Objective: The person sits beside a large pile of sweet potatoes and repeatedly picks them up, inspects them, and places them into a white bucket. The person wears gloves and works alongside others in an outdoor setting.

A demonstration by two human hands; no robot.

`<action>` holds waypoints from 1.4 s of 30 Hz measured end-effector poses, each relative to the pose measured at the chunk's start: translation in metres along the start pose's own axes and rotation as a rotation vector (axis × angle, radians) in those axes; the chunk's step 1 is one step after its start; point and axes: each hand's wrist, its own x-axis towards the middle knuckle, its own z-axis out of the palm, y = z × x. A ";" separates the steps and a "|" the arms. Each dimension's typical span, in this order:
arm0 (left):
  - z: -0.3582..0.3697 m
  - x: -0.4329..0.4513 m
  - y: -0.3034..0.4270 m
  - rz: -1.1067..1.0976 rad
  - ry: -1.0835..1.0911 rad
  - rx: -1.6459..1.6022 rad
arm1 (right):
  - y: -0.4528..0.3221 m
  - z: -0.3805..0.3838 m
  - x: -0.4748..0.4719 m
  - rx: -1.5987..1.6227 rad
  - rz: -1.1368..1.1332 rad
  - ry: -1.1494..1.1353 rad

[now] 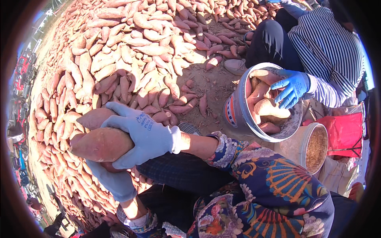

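In a light blue work glove, my right hand (146, 134) grips large sweet potatoes from above. One big sweet potato (102, 145) lies under its palm and thumb, and a second sweet potato (96, 118) sits beside it under the fingertips. Below them is my left hand (111, 180), gloved alike, pressed up against the underside of the sweet potatoes. Its fingers are mostly hidden. Part of another sweet potato (111, 167) shows between the two hands. A large heap of sweet potatoes (119, 65) spreads beneath and beyond my hands.
At right stands a tilted plastic bucket (249, 102) holding several sweet potatoes. A co-worker's blue-gloved hand (290, 87) rests over it. Behind are a second bucket (303, 145) and a red cloth item (342, 134). Loose sweet potatoes (203, 104) lie on bare soil (215, 89).
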 end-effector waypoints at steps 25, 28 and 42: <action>0.101 -0.047 0.023 -0.440 -0.630 -0.588 | 0.027 -0.113 -0.149 -0.738 0.205 0.431; 0.025 -0.006 0.008 -0.427 -0.354 -0.486 | 0.107 -0.091 -0.114 -0.693 0.485 0.338; -0.081 0.035 -0.081 -0.574 0.046 -0.283 | 0.374 -0.091 0.039 -1.299 0.784 -0.017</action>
